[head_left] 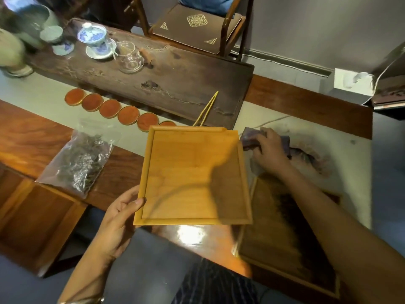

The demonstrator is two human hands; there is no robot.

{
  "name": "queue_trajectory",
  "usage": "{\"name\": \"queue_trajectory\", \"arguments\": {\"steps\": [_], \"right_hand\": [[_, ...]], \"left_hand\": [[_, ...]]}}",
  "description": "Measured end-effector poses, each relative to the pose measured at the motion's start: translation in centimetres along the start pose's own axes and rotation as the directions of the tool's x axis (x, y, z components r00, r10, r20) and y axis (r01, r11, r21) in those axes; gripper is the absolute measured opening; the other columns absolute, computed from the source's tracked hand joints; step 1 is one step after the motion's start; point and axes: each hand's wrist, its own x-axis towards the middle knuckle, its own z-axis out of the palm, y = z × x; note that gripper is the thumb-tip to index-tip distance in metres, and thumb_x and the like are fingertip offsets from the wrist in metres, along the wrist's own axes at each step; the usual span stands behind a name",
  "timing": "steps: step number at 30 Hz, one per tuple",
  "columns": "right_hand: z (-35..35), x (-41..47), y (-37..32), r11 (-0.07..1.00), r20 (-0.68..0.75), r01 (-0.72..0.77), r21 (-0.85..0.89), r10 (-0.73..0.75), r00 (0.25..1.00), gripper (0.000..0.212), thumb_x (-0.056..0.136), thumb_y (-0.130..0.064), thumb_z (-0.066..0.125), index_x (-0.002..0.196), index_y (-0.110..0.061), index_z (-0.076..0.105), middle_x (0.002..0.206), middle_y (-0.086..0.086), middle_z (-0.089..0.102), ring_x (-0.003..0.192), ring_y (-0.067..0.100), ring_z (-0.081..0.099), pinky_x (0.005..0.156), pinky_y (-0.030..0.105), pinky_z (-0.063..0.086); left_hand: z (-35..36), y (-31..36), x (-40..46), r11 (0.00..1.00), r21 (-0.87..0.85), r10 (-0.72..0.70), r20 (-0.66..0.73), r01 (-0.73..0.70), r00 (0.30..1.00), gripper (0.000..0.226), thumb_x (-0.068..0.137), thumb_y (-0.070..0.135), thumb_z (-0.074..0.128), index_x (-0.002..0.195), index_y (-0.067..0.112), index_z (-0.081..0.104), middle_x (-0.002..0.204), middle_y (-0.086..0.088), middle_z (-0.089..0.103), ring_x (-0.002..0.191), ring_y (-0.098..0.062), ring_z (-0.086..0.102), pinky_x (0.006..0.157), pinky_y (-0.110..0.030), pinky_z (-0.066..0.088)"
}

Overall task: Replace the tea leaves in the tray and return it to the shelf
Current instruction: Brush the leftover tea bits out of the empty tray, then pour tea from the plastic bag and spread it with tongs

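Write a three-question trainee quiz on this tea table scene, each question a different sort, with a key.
1. True or false: the light square wooden tray holds tea leaves.
2. Multiple choice: the right hand rests on A) the clear plastic bag of dark tea leaves, B) the purple-grey folded cloth, C) the pale bamboo tongs.
3. Fill in: the left hand grips the tray at its near ____ corner.

Key: 1 false, its inside is bare; 2 B; 3 left.
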Motion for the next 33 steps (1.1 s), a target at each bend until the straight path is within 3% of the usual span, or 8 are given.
{"name": "queue_trajectory", "arguments": {"steps": [3,7,12,16,21,25,27,33], "right_hand": [[-1.5,-4.5,-1.7,0.931,-0.049,-0.113,0.347,0.139,0.989,0.025,0.099,-0.018,0.041,0.113,-0.016,0.061,0.119,0.008,0.058,0.107,0.013,0.052,0.091,0.027,0.042],[-3.8,-12.2,-4.2,0.689,0.126,-0.303,0.659,0.296,0.947,0.028,0.1,-0.039,0.035,0.107,-0.034,0.061,0.102,-0.013,0.064,0.088,-0.003,0.058,0.069,0.017,0.041],[-4.7,-18.9,-5.5,0.665,0.127,-0.262,0.699,0.244,0.961,0.028,0.094,-0.034,0.052,0.122,-0.036,0.053,0.111,-0.021,0.057,0.094,-0.012,0.057,0.07,0.007,0.047],[-4.7,-21.1,-5.4,0.756,0.034,-0.223,0.615,0.257,0.966,0.037,0.093,-0.029,0.056,0.13,-0.029,0.05,0.115,-0.014,0.053,0.101,-0.006,0.051,0.078,0.016,0.045],[-4.2,-22.7,-6.4,0.861,-0.029,-0.176,0.478,0.216,0.976,0.035,0.093,-0.032,0.052,0.128,-0.032,0.05,0.099,-0.018,0.05,0.088,0.002,0.052,0.078,0.031,0.051],[-2.4,-22.8,-8.8,0.863,-0.094,-0.2,0.464,0.272,0.958,0.037,0.093,-0.021,0.055,0.13,-0.023,0.051,0.094,-0.022,0.041,0.088,-0.019,0.044,0.066,0.003,0.042],[-1.0,-22.0,-10.0,0.83,-0.077,-0.253,0.497,0.332,0.94,0.039,0.092,-0.012,0.056,0.131,-0.017,0.052,0.096,-0.02,0.037,0.088,-0.02,0.042,0.068,-0.003,0.037],[4.2,-18.7,-14.4,0.791,0.04,-0.399,0.463,0.431,0.901,0.045,0.094,-0.016,0.054,0.138,-0.014,0.045,0.11,-0.002,0.041,0.091,0.008,0.048,0.075,0.016,0.039]], "left_hand": [[0.4,0.4,-0.2,1.0,-0.002,-0.005,0.023,0.005,1.0,0.041,0.09,0.006,0.046,0.128,0.008,0.06,0.119,-0.019,0.068,0.097,-0.025,0.07,0.08,-0.032,0.06],[1.5,1.3,-0.6,1.0,-0.012,-0.004,0.064,0.005,0.998,0.04,0.088,0.006,0.048,0.124,0.009,0.064,0.112,-0.017,0.072,0.09,-0.024,0.073,0.072,-0.031,0.061],[3.5,2.0,-2.1,0.998,0.046,0.034,0.116,-0.039,0.993,0.041,0.086,0.005,0.048,0.126,0.005,0.061,0.107,-0.014,0.073,0.083,-0.018,0.073,0.066,-0.022,0.059],[4.3,2.3,-3.5,0.985,0.153,0.066,0.118,-0.084,0.991,0.041,0.086,0.01,0.052,0.125,0.012,0.061,0.116,-0.009,0.072,0.099,-0.018,0.071,0.074,-0.021,0.058],[3.5,2.4,-4.0,0.944,0.317,0.06,0.112,-0.093,0.992,0.037,0.089,0.018,0.054,0.126,0.025,0.061,0.115,0.006,0.072,0.102,-0.009,0.069,0.073,-0.013,0.054],[1.0,2.4,-2.9,0.903,0.421,0.069,0.069,-0.092,0.995,0.034,0.087,0.017,0.062,0.117,0.032,0.066,0.116,0.018,0.07,0.104,0.0,0.066,0.073,-0.008,0.052],[-0.6,2.3,-1.8,0.871,0.484,0.056,0.073,-0.084,0.996,0.033,0.089,0.01,0.064,0.117,0.028,0.066,0.112,0.012,0.073,0.101,-0.003,0.068,0.073,-0.009,0.052],[-6.5,2.6,2.7,0.726,0.685,0.079,0.012,-0.066,0.997,0.031,0.083,-0.002,0.071,0.107,0.017,0.07,0.098,-0.019,0.068,0.087,-0.025,0.065,0.077,-0.024,0.049]]}}
